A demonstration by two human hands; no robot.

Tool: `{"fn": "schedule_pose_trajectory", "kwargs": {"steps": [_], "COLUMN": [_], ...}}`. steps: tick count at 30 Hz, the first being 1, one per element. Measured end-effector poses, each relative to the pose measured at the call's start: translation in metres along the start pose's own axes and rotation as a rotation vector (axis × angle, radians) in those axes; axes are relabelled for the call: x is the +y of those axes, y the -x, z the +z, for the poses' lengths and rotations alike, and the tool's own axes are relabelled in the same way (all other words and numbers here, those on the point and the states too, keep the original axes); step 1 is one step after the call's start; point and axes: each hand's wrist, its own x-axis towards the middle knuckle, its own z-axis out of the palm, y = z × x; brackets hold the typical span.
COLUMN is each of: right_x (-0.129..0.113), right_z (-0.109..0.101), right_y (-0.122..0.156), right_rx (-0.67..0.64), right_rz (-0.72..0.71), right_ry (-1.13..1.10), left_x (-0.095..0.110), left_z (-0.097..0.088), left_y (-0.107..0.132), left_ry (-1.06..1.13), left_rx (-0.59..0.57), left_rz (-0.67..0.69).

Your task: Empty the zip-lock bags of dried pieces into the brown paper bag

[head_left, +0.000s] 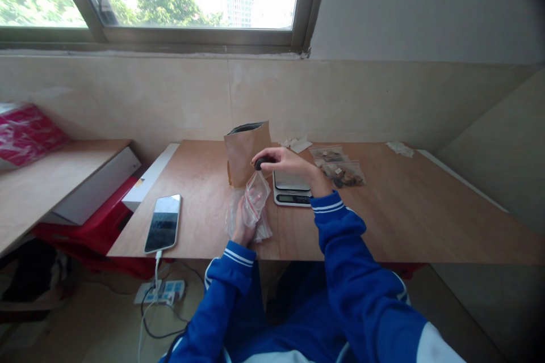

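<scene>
My left hand [243,222] is closed around a clear zip-lock bag [258,195] with a red seal line, partly covered by the plastic. More clear plastic bags [264,229] show around and under that hand. Just above the bag's top, my right hand [284,160] pinches a small dark, roundish object [261,163]; its exact kind cannot be made out. Behind both hands stands an upright brown paper pouch [242,150], its top open. A digital kitchen scale [293,198] sits under my right wrist, partly hidden by it.
Filled clear bags [344,173] of brownish pieces lie right of the scale. White paper scraps [298,143] and a crumpled white piece [400,149] lie along the back edge. A phone [164,224] on a charging cable rests at left, above a power strip [170,291] on the floor.
</scene>
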Motion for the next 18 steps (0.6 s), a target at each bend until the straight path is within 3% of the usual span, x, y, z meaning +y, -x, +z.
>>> {"fn": "schedule_pose_trajectory", "kwargs": {"steps": [6,10,13,18], "right_x": [-0.032,-0.034,-0.021,0.001], "right_z": [-0.029,-0.036,-0.034,-0.022], "right_y": [-0.056,-0.097,-0.119,-0.128], "right_rx": [0.365,0.532,0.555,0.458], "right_rz": [-0.13,-0.135,-0.057,0.029], "right_ry": [0.076,0.286,0.451,0.608], "left_x": [-0.003,-0.003,-0.003,-0.003], "left_z": [-0.01,-0.011,-0.01,-0.009], "left_y": [-0.007,-0.007,-0.007,-0.006], "left_ry": [-0.021,-0.019,-0.034,-0.01], "left_rx": [-0.047,-0.065,-0.08,-0.062], "left_rz": [-0.009,-0.018,-0.017,-0.017]}}
